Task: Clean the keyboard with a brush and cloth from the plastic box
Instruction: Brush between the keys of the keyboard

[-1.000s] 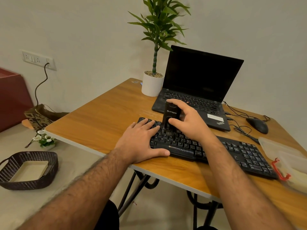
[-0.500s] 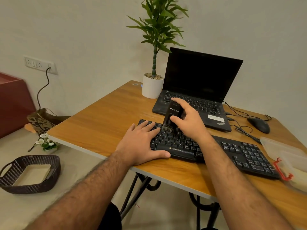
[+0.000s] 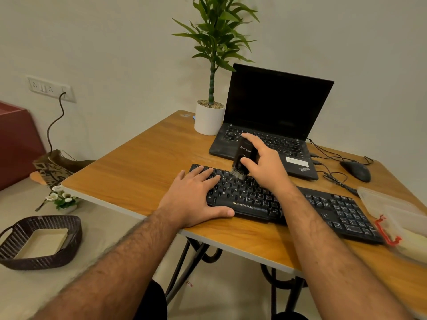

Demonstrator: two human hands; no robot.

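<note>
Since a moment ago the brush, pinched upright in the right hand, has tipped bristles-down onto the keyboard at the worktop's six o'clock edge, left hand flat steadying; pressing hard could pop keys.

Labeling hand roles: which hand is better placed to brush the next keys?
Right. The right hand already grips the brush, bristles down on the keyboard top rows. The left hand lies flat on the keyboard's left end, likely steadying it.
</note>
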